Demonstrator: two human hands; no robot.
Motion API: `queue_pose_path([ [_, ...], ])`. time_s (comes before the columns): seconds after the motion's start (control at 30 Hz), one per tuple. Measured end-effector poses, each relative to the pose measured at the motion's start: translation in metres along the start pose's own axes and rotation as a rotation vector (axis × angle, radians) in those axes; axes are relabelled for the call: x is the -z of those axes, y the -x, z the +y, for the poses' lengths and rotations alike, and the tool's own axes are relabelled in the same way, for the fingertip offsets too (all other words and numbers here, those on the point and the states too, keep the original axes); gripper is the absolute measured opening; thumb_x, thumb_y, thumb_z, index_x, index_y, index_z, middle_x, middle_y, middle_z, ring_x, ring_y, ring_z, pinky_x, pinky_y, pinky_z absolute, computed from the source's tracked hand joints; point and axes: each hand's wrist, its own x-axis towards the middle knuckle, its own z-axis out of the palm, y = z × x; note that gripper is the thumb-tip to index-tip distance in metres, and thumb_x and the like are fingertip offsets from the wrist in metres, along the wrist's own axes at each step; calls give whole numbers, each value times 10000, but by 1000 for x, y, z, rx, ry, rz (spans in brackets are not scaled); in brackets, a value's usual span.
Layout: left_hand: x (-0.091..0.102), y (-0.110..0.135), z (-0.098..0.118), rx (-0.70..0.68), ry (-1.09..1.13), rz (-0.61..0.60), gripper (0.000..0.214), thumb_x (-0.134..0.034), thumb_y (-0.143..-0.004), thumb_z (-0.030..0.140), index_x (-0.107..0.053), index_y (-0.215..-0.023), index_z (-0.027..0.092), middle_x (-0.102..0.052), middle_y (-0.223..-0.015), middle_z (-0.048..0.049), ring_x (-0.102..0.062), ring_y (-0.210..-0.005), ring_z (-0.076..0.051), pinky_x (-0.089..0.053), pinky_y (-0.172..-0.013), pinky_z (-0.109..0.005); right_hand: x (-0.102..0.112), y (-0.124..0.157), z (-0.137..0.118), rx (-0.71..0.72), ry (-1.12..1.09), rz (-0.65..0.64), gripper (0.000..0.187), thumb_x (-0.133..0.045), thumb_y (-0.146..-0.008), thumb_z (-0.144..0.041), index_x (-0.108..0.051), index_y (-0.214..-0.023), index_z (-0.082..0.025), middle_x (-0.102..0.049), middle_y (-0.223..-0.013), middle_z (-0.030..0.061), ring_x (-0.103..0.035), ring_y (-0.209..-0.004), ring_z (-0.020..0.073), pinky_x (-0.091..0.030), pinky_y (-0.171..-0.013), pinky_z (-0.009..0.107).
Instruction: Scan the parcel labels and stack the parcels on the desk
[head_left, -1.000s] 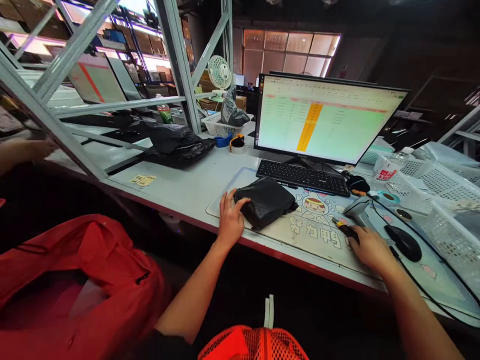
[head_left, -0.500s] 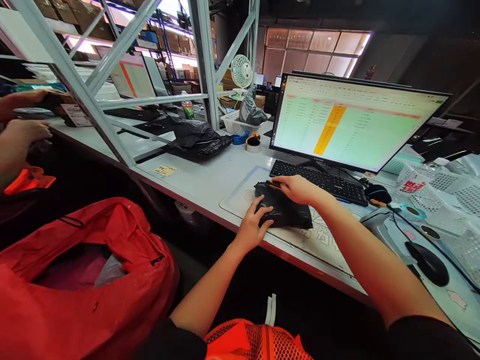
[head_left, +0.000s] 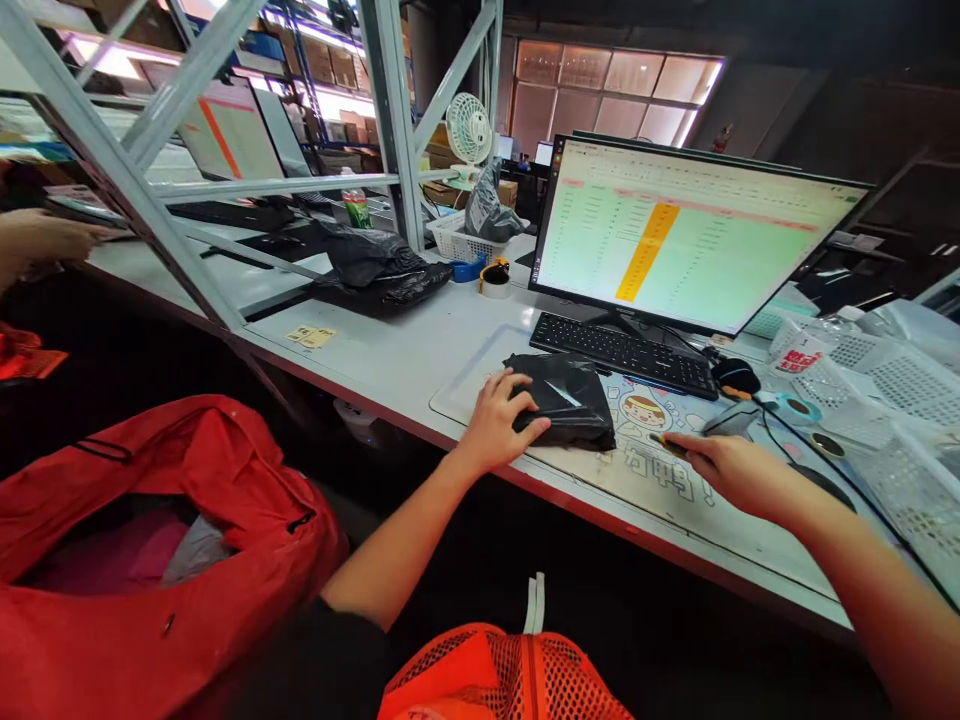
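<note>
A black plastic mailer bag [head_left: 570, 395] lies on the desk mat, with a pale slit showing across its top. My left hand [head_left: 499, 420] grips its left end, fingers over the top and thumb along the near side. To the right of the bag, my right hand [head_left: 731, 468] is closed around a small utility knife [head_left: 670, 446] with dark and yellow parts. Most of the knife is hidden in my fist, and its tip points left over the mat [head_left: 645, 462], apart from the bag.
Behind the mat stand a keyboard [head_left: 622, 352] and a monitor [head_left: 690, 235]. White baskets [head_left: 892, 385] crowd the right side. Another black bag [head_left: 382, 265] and tape rolls [head_left: 495, 280] lie further back. A red sack [head_left: 187, 640] gapes at lower left. A co-worker's hand [head_left: 45, 240] shows far left.
My right hand has drawn the knife off the bag's far left edge, towards me and to the right. A slit now shows on the bag's top. My left hand stays on the bag.
</note>
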Motion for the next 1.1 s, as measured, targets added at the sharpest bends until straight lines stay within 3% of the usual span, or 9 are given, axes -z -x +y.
queue_pose_path([
  [0.13, 2, -45, -5, -131, 4, -226, 258, -680, -977, 367, -722, -1174, 205, -644, -1416, -118, -546, -1358, -318, -398, -1197, -525, -52, 9, 10, -138, 109, 23, 577, -329, -1085, -364, -428, -1651, -309, -660, -1282, 177, -707, -1037, 344, -575, -868, 475],
  [0.23, -5, -59, -9, -143, -1, -358, 196, -668, -972, 343, -738, -1081, 195, -719, -1169, -113, -636, -1137, -291, -478, -1064, -467, -64, 4, 6, -136, 81, 47, 567, -406, -1065, -364, -489, -1614, -247, -612, -1365, 201, -642, -1181, 368, -545, -980, 503],
  [0.37, -15, -51, -3, -201, 25, -259, 253, -574, -1014, 375, -689, -872, 200, -675, -913, -88, -609, -901, -247, -491, -953, -418, -32, -29, -25, 29, -114, 311, 505, -441, -1048, -344, -618, -1487, -168, -642, -1334, 184, -606, -1227, 331, -484, -1089, 460],
  [0.5, -18, -33, 12, -299, 31, -219, 362, -498, -1031, 417, -628, -761, 214, -629, -756, -67, -580, -771, -226, -483, -852, -397, 7, -93, -100, 297, -284, 436, 487, -491, -1050, -372, -626, -1459, -145, -582, -1495, 157, -523, -1381, 282, -383, -1189, 401],
  [0.67, 1, 16, 38, -332, 2, -172, 402, -484, -1030, 350, -559, -652, 237, -554, -617, -37, -543, -632, -199, -457, -678, -370, 8, -135, -185, 407, -177, 75, 513, -435, -1086, -580, -742, -1243, -199, -746, -1235, 128, -664, -1160, 283, -456, -994, 382],
  [0.77, 19, 62, 67, -329, -11, -86, 320, -530, -1011, 270, -579, -697, 231, -585, -639, -39, -536, -633, -194, -440, -632, -369, -2, -132, -204, 458, -154, 21, 639, -353, -1079, -687, -774, -970, -218, -776, -991, 106, -698, -934, 242, -439, -771, 306],
  [0.9, 32, 117, 98, -192, 51, -6, 253, -550, -987, 191, -589, -739, 222, -630, -696, -51, -551, -683, -192, -444, -635, -364, -7, -128, -208, 495, -126, 26, 702, -299, -1077, -714, -771, -921, -219, -771, -936, 109, -684, -866, 230, -385, -705, 306],
  [1.0, 27, 151, 90, -80, 120, -69, 201, -544, -990, 186, -644, -818, 211, -677, -759, -60, -595, -736, -193, -483, -665, -356, -6, -129, -208, 478, -122, 29, 667, -313, -1096, -665, -770, -913, -215, -770, -938, 113, -679, -862, 233, -380, -703, 312],
  [1.1, 7, 168, 54, 129, 271, -99, 207, -549, -992, 261, -685, -846, 206, -720, -822, -79, -639, -792, -205, -530, -733, -361, -4, -129, -210, 460, -128, 17, 612, -350, -1103, -627, -765, -916, -217, -770, -938, 104, -677, -865, 233, -376, -699, 314],
])
